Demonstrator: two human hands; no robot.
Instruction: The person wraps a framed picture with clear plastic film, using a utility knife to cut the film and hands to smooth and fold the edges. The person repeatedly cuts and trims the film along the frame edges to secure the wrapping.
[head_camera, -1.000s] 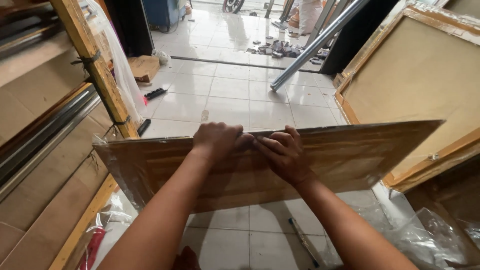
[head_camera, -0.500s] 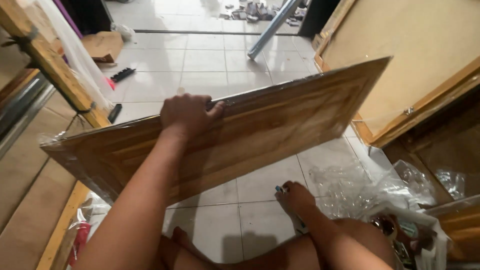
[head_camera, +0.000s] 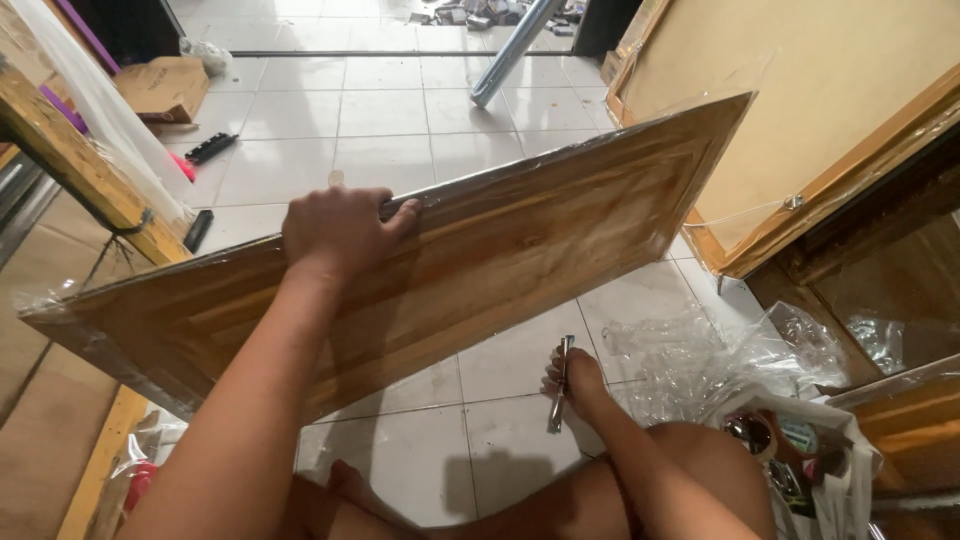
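- Wooden panel (head_camera: 520, 240), wrapped in clear film, stands on edge across the person's lap area, its long axis running from lower left to upper right, the right end raised higher.
- Left hand (head_camera: 335, 230) is clamped over the panel's top edge, fingers curled over the far side, thumb on the near face, at a spot left of the panel's middle; most of the panel's length lies to the right of this grip.
- Right hand (head_camera: 578, 385) is down at the tiled floor (head_camera: 400, 130), below the panel and apart from it, fingers closed lightly on a slim metal tool (head_camera: 560, 385) that lies pointing away from the body; whether it is lifted or just touched cannot be told.
- Left hand alone carries the panel, so it is the nearer of the two by far.
- Crumpled clear plastic (head_camera: 720, 350) lies just right of the tool.
- Framed boards (head_camera: 800, 130) lean at right; a metal pipe (head_camera: 510, 50) lies farther off on the tiles.
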